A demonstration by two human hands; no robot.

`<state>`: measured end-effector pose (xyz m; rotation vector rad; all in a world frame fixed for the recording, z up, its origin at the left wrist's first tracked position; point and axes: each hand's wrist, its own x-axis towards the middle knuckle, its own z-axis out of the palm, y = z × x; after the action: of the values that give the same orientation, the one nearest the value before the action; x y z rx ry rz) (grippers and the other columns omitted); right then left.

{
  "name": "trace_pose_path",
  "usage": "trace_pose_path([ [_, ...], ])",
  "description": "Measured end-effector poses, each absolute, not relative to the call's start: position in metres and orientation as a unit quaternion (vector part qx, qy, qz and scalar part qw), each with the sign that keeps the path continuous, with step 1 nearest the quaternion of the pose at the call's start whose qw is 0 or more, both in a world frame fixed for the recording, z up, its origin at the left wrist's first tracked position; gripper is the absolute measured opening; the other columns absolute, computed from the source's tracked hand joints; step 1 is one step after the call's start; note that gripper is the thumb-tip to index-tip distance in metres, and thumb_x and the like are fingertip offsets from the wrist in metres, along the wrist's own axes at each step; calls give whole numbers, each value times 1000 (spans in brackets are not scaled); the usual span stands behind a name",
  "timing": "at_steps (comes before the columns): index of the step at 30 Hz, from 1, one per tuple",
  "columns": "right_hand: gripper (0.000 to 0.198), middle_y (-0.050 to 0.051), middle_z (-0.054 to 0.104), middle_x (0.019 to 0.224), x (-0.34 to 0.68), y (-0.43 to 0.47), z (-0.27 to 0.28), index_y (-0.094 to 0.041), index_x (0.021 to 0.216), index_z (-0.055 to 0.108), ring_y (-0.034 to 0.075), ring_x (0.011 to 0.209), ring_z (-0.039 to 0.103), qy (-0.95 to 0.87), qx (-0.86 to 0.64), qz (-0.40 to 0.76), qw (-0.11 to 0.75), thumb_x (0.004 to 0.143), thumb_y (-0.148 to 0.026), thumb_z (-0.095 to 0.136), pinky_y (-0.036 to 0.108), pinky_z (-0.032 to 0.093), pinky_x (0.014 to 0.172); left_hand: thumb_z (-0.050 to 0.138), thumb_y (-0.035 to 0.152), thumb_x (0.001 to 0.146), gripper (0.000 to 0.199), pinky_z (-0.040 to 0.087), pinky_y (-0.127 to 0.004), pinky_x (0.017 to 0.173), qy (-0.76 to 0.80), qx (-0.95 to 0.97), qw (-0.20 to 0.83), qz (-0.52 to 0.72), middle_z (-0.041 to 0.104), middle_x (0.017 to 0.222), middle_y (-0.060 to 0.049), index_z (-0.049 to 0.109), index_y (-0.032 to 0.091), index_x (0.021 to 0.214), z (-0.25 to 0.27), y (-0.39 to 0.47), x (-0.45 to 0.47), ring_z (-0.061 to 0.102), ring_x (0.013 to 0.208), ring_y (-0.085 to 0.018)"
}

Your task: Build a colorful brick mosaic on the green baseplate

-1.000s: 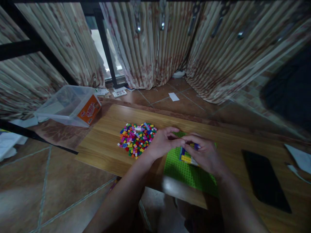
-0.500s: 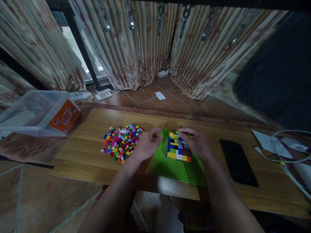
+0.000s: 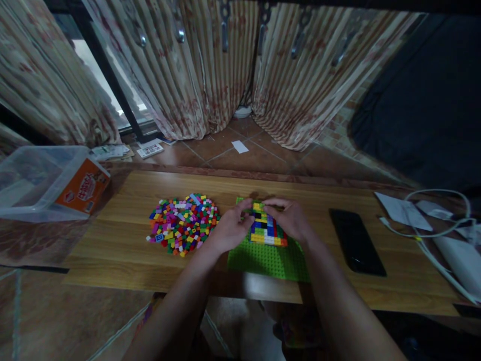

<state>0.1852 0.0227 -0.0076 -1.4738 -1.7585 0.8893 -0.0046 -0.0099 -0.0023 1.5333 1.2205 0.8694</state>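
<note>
A flat build of coloured toy bricks (image 3: 264, 232), with rows of yellow, white, blue, black and red, sits on a green studded baseplate (image 3: 263, 258). My left hand (image 3: 232, 228) is at the build's left side, its thumb and fingers curved but apart, with nothing visible between them. Over the upper right part of the build is my right hand (image 3: 291, 218). Its thumb and fingertips come close together at the top bricks; whatever they pinch is too small to make out. That hand hides the build's right upper corner.
A heap of loose small bricks (image 3: 184, 223) lies left of the baseplate on the wooden table (image 3: 112, 250). A black phone-like slab (image 3: 356, 241) lies to the right, near white cables (image 3: 428, 233) and papers. A clear plastic bin (image 3: 41, 183) with an orange label stands far left.
My left hand has moved slightly inward, over the build's left edge. My right hand stays at the upper right of the build. The whole view has shifted a little.
</note>
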Motion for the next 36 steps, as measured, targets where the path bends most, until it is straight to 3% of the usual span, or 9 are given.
trace_pose_path([
  [17,21,2,77,90,181,23,-4,-25,89,77,21,81,69,-668,-589,337,304,80,-37,62,35,51,78,54,21,85,47,51,-38,97,512,658,440,333,64,129,-11,56,16,131,-1,-13,-4,65,107,-22],
  [23,23,3,77,87,179,22,-5,-24,89,77,20,77,68,-676,-592,320,301,81,-37,60,35,51,75,53,21,86,53,53,-37,92,511,663,436,330,68,121,-11,49,16,138,-8,-12,-5,67,103,-21],
  [30,29,2,77,87,188,21,-13,-25,97,77,21,71,69,-657,-597,361,287,79,-45,64,33,53,66,54,23,86,47,54,-35,88,516,666,416,344,66,127,-13,55,16,132,-6,-16,-6,69,98,-21],
  [36,32,2,77,80,195,21,-11,-26,97,77,20,62,68,-674,-595,344,271,78,-49,66,33,51,58,52,18,85,32,53,-30,84,569,664,327,359,74,106,-9,67,16,113,8,-10,-38,69,89,-19],
])
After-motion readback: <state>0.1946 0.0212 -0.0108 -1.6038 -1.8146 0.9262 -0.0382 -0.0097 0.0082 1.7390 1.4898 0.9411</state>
